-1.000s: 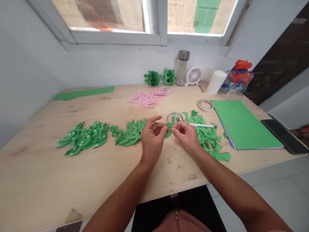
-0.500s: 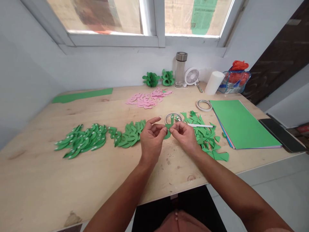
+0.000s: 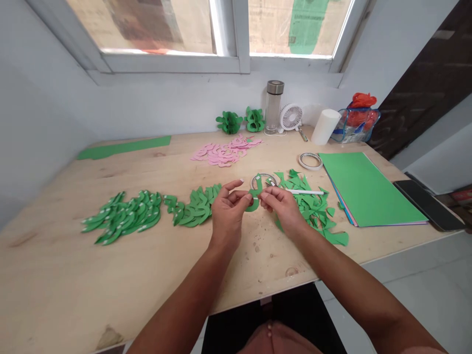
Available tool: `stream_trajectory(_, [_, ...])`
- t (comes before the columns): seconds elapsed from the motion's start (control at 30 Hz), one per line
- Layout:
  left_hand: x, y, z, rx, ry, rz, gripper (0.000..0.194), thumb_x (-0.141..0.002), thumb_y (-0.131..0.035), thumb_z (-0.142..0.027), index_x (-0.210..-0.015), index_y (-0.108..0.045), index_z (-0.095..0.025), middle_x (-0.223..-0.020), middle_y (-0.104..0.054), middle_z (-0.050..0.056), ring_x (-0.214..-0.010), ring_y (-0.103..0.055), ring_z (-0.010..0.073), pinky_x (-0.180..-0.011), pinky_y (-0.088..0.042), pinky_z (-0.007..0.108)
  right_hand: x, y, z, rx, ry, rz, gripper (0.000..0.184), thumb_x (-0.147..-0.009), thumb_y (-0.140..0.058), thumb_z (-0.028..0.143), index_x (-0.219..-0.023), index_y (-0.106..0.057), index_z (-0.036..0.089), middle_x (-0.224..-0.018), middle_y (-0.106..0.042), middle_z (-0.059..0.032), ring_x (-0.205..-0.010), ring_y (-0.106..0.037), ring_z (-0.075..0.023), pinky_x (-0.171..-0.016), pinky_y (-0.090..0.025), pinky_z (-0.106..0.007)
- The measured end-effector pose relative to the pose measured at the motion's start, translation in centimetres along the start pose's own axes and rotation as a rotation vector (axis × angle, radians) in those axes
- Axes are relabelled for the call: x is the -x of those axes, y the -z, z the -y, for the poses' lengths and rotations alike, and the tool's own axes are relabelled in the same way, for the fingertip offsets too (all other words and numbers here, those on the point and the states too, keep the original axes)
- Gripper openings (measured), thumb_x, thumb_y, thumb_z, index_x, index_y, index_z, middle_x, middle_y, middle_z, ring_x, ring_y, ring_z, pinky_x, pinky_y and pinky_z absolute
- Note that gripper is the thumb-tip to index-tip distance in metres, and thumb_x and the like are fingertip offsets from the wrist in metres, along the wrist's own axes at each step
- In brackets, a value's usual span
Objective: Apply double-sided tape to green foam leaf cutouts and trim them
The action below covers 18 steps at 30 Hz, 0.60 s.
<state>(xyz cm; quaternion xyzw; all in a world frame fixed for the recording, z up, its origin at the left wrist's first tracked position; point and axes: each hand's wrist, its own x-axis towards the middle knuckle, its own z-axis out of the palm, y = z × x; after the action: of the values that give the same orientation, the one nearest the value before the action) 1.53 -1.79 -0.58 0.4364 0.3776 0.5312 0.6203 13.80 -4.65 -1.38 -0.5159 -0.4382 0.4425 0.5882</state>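
Observation:
Between thumb and fingers, my left hand (image 3: 229, 209) pinches a curved green paper cutout (image 3: 258, 183) above the table. A small white tape patch shows near its upper end and another strip near its middle. My right hand (image 3: 282, 204) is closed in a pinch right at the cutout's right edge; whatever lies between its fingertips is too small to make out. Just behind the fingers lies a tape roll (image 3: 273, 178), partly hidden. Left of my left hand are a pile of plain green cutouts (image 3: 197, 209) and a pile of green cutouts with white tape pieces (image 3: 127, 214).
Green paper scraps (image 3: 313, 209) and a white pen (image 3: 307, 192) lie at right. Beyond are another tape roll (image 3: 310, 161), stacked coloured paper (image 3: 372, 189) and a phone (image 3: 429, 204). Pink cutouts (image 3: 223, 152), a glass bottle (image 3: 273, 110) and a small fan (image 3: 291, 117) are at the back.
My right fingertips have moved slightly away from the left ones, and a white strip now shows on the cutout's middle. The cutout has tilted a little to the left.

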Motion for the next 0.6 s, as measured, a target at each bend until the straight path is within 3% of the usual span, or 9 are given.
stream_trajectory(0.6, [0.12, -0.07, 0.02, 0.010, -0.019, 0.001, 0.038, -0.064, -0.069, -0.017, -0.099, -0.056, -0.016, -0.064, -0.062, -0.003, -0.059, -0.057, 0.0104, -0.062, -0.045, 0.024, 0.10, -0.16, -0.03, 0.005, -0.002, 0.006, 0.019, -0.069, -0.064, 0.030, -0.058, -0.055, 0.017, -0.051, -0.048, 0.0051, -0.046, -0.038, -0.0072, -0.048, -0.029, -0.022])
